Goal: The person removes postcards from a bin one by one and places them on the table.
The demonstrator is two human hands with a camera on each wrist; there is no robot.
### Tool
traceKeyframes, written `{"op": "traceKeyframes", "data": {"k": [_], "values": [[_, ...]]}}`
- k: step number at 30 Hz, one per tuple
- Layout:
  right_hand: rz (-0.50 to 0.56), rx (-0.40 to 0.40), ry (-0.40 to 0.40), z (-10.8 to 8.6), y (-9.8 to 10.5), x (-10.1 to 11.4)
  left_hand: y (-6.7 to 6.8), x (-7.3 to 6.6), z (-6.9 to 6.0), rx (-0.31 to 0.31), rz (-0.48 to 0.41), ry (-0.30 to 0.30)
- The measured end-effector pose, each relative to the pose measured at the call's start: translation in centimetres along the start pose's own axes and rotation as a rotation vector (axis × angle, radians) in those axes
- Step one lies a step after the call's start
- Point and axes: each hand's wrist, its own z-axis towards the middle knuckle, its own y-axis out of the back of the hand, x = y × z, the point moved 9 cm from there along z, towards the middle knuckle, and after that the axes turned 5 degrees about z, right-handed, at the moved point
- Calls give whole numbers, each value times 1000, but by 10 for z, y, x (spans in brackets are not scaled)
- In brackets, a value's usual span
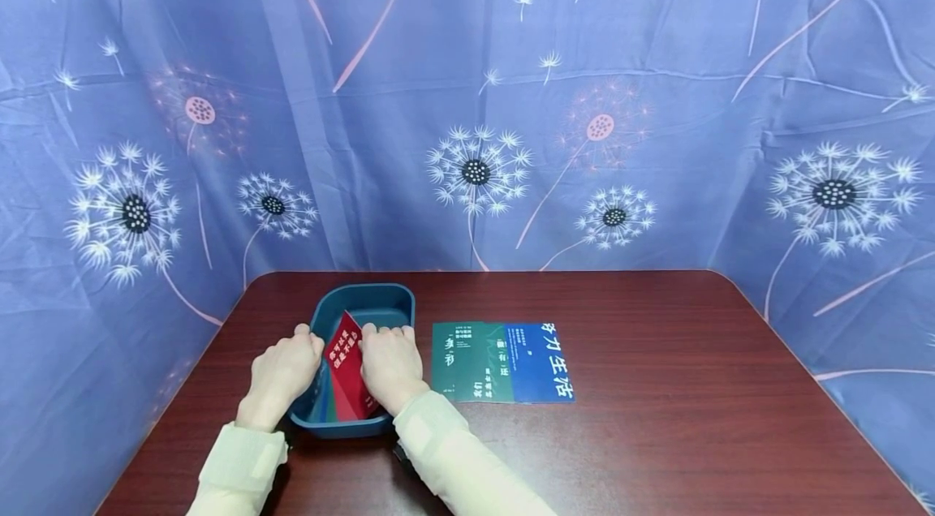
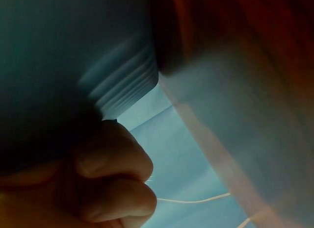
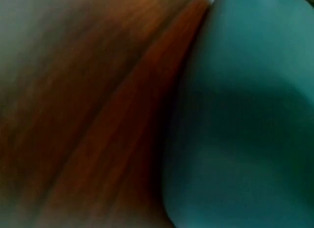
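Observation:
A dark teal plastic bin (image 1: 374, 297) stands at the left of the table, with a red card (image 1: 349, 370) leaning inside it. Parts of a green and a blue card show beside the red one. My left hand (image 1: 285, 374) grips the bin's left rim; in the left wrist view its curled fingers (image 2: 120, 154) press against the ribbed outer wall (image 2: 122, 76). On the opposite side my right hand (image 1: 392, 363) holds the right rim, covering part of the red card's edge. Only the bin's wall (image 3: 245, 139) appears in the right wrist view, without the fingers.
Right of the bin, green cards (image 1: 475, 386) and a blue card (image 1: 540, 366) with white lettering lie side by side on the brown wooden table (image 1: 672, 370). A blue curtain (image 1: 409, 135) with dandelion prints hangs behind and at both sides.

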Motion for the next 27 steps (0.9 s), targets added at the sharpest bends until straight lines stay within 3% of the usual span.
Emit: {"op": "traceKeyframes", "data": {"k": [6, 11, 16, 27], "values": [[102, -3, -3, 0, 5, 2, 2, 0, -2, 5, 5, -12], [365, -18, -43, -1, 15, -7, 2, 0, -2, 0, 16, -10], [640, -42, -105, -3, 33, -27, 2, -2, -2, -12, 10, -19], [854, -156, -138, -22, 69, -85, 4, -2, -3, -2, 11, -3]]}}
